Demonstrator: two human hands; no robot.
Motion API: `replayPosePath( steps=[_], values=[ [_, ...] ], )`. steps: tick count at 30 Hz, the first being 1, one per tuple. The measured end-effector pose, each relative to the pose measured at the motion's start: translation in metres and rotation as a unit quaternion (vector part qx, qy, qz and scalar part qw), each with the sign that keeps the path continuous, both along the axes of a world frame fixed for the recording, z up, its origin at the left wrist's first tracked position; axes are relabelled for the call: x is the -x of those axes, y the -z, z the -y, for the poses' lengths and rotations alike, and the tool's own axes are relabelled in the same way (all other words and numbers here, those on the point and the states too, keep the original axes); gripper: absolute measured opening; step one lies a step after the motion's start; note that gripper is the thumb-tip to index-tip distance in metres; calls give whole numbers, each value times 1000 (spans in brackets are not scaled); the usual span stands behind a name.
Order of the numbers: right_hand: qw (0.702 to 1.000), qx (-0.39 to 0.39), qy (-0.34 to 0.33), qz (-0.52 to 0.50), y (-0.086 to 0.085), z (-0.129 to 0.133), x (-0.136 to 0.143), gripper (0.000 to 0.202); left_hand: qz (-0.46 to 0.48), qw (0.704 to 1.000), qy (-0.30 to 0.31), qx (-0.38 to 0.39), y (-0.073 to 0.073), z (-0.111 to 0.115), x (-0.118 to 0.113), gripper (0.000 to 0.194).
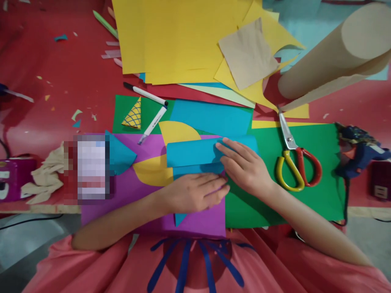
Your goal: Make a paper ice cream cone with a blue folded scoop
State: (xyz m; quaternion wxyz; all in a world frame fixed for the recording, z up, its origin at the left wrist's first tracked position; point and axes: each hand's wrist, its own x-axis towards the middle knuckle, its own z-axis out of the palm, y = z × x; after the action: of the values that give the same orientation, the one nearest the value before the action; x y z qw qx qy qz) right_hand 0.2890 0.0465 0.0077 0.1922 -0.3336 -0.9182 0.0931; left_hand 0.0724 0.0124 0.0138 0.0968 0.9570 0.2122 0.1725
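A sheet of blue paper (195,154), with its upper part folded or rolled over, lies in front of me. My right hand (247,169) rests on the folded part near its right end, fingers stretched out. Below the fold my left hand (198,193) lies flat across the blue paper, fingers extended. The two hands nearly meet at the fingertips. Yellow curved paper pieces (180,131) show from beneath and beside the blue paper. Under them are a purple sheet (122,207) and a green sheet (269,207). What lies under my palms is hidden.
Scissors (290,140) and a glue gun (357,156) lie right. Left are a blurred phone-like object (93,167) and crumpled cloth or paper (49,175). Ahead are markers (146,94), a yellow patterned triangle (134,116), yellow sheets (183,40) and a brown paper roll (324,57).
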Motion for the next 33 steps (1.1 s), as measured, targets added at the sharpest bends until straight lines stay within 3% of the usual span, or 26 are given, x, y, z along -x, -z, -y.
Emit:
replayPosePath(
  steps=[2, 4, 7, 9, 12, 16, 20, 25, 33],
  values=[
    [1000, -11, 3, 16, 4, 7, -1, 20, 51, 998, 9, -26, -11, 4, 5, 24],
    [1000, -3, 9, 28, 6, 13, -1, 20, 43, 996, -65, -35, -17, 5, 8, 28],
    [1000, 6, 9, 26, 8, 19, -1, 21, -43, 977, -206, -17, -11, 2, 7, 49],
    [1000, -15, -2, 18, 9, 21, -1, 19, -88, 966, -243, 1, 0, 1, 5, 60],
    [999, -35, -20, 6, 9, 23, 1, 17, -111, 962, -250, 8, 14, 4, 2, 60],
    [1000, -14, -15, 17, 8, 24, 2, 17, -138, 959, -245, 26, 24, 12, 0, 56],
    [998, -1, 40, 45, 7, 24, 3, 31, -144, 962, -232, 25, 28, 16, 2, 55],
    [985, 79, 118, 95, 13, 29, 4, 58, -128, 966, -224, 28, 32, 15, 6, 57],
    [978, 95, 131, 132, 20, 46, 7, 63, -116, 964, -236, 32, 34, 15, 7, 56]
  ],
)
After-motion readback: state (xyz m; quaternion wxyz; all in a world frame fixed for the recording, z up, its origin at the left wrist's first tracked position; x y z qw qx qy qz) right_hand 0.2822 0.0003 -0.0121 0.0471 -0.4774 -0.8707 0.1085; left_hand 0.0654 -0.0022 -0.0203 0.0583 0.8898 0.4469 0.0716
